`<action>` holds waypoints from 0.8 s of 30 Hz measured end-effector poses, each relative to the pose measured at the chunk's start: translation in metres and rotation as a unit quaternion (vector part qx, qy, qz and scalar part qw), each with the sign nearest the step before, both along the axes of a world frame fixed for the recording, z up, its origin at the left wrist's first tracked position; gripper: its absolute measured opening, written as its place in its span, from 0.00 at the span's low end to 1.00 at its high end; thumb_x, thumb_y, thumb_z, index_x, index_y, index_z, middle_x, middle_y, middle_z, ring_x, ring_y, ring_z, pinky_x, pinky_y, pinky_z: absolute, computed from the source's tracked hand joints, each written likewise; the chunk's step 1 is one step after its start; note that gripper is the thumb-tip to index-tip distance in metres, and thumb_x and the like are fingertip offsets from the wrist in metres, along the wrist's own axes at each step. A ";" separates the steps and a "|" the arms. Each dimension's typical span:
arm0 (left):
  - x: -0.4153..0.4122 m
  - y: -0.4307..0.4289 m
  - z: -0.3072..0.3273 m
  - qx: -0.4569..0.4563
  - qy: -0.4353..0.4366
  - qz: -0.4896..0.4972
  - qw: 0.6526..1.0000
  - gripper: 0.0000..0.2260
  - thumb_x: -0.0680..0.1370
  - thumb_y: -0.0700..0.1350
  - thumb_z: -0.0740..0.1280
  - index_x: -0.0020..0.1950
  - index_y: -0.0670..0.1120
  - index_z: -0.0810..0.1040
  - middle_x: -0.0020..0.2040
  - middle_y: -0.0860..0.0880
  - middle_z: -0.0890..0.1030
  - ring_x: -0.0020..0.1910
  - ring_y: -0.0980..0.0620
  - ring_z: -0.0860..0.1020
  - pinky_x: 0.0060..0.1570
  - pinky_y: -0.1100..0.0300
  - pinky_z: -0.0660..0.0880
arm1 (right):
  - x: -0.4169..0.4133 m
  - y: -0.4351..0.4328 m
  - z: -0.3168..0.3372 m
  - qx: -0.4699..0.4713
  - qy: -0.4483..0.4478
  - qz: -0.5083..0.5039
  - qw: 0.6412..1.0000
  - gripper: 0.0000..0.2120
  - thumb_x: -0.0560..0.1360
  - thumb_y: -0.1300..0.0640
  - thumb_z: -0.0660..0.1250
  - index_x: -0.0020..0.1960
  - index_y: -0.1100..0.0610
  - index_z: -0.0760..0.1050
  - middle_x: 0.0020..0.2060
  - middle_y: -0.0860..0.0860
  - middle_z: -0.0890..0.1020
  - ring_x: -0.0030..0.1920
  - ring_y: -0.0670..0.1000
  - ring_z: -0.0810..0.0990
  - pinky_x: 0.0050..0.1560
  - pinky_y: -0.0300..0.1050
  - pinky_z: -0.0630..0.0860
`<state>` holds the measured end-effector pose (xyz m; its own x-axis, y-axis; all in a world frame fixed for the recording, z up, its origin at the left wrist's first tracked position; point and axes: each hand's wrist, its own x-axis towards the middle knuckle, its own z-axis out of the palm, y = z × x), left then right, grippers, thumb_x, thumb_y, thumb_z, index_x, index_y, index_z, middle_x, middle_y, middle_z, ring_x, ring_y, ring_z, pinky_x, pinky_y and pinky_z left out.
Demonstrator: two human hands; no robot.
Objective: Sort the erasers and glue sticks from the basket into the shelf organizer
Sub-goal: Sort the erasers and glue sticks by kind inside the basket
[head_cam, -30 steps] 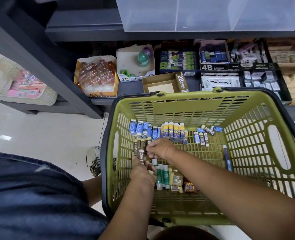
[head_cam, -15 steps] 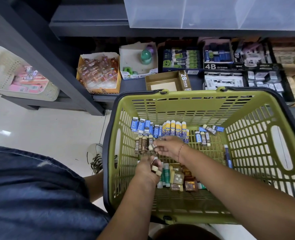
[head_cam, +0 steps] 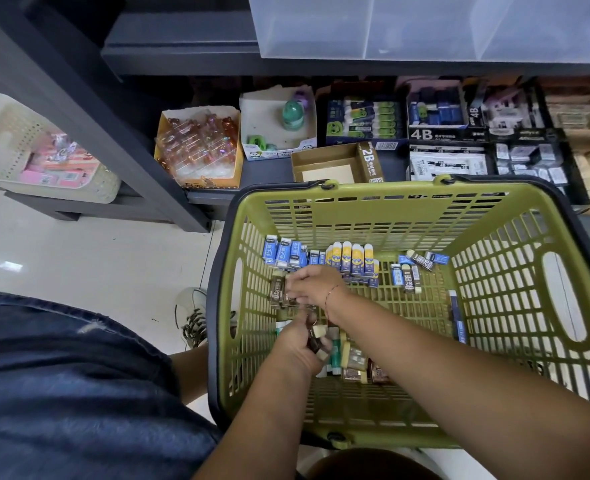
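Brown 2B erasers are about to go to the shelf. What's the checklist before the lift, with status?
1. Grip of left hand on held 2B erasers: ok, curled round them.
2. Grip of right hand on 2B pile: cannot tell, blurred.
3. 2B box open, with room: ok.
4. Way over basket rim to the box unobstructed: ok.
5. All gathered: not ok, stray 2B erasers lie apart, to the right.

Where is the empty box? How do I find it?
Start at the big green basket. Just behind its far rim, on the dark shelf, sits a low brown cardboard box. It alone looks empty, with 2B printed on its side flap, while its neighbours hold things.
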<state>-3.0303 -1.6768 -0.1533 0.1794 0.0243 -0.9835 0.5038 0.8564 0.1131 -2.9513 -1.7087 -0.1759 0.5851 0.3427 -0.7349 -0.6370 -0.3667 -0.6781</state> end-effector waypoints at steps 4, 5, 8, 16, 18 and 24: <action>0.000 0.002 -0.001 0.034 0.017 -0.003 0.999 0.20 0.79 0.62 0.60 0.39 0.46 0.69 0.22 0.49 0.70 0.15 0.57 0.64 0.16 0.71 0.60 | 0.006 -0.014 0.011 -0.031 -0.051 0.105 0.993 0.03 0.73 0.62 0.69 0.44 0.56 0.80 0.41 0.54 0.83 0.35 0.45 0.76 0.31 0.32 0.73; 0.001 0.003 -0.002 0.043 0.024 -0.002 0.999 0.21 0.78 0.63 0.59 0.40 0.45 0.71 0.24 0.50 0.70 0.15 0.57 0.64 0.16 0.71 0.60 | 0.007 -0.021 0.016 -0.031 -0.049 0.148 0.987 0.01 0.74 0.59 0.70 0.44 0.55 0.80 0.38 0.51 0.82 0.34 0.44 0.75 0.30 0.32 0.70; 0.002 0.003 0.002 0.055 0.046 0.003 0.997 0.24 0.78 0.64 0.57 0.41 0.44 0.74 0.23 0.49 0.71 0.15 0.57 0.63 0.16 0.71 0.59 | 0.008 -0.040 0.023 -0.023 -0.034 0.287 0.957 0.08 0.72 0.48 0.72 0.46 0.51 0.78 0.40 0.46 0.81 0.38 0.43 0.75 0.36 0.37 0.71; 0.001 0.003 0.006 0.057 0.072 0.024 0.996 0.25 0.81 0.62 0.56 0.38 0.43 0.74 0.27 0.48 0.74 0.20 0.54 0.67 0.27 0.63 0.66 | 0.004 -0.052 0.025 0.118 0.020 0.376 0.919 0.14 0.71 0.66 0.72 0.54 0.55 0.77 0.46 0.50 0.78 0.44 0.46 0.77 0.47 0.34 0.76; 0.000 0.005 0.002 0.050 0.057 0.056 0.996 0.25 0.81 0.61 0.55 0.38 0.42 0.73 0.22 0.48 0.72 0.16 0.55 0.65 0.24 0.65 0.66 | 0.004 -0.050 0.020 0.106 0.016 0.341 0.934 0.11 0.72 0.67 0.70 0.53 0.58 0.79 0.42 0.53 0.80 0.42 0.46 0.78 0.42 0.33 0.76; 0.002 0.006 -0.005 0.008 0.000 0.121 0.993 0.05 0.82 0.38 0.55 0.49 0.39 0.69 0.37 0.43 0.69 0.31 0.51 0.69 0.23 0.63 0.71 | 0.017 -0.048 -0.005 -0.045 -0.024 0.082 0.995 0.04 0.76 0.64 0.68 0.49 0.63 0.79 0.34 0.57 0.80 0.29 0.48 0.75 0.30 0.37 0.75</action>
<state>-3.0278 -1.6709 -0.1580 0.1671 0.0829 -0.9824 0.2838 0.9502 0.1285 -2.9339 -1.7568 -0.1812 0.5625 0.3710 -0.7389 -0.5307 -0.5233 -0.6668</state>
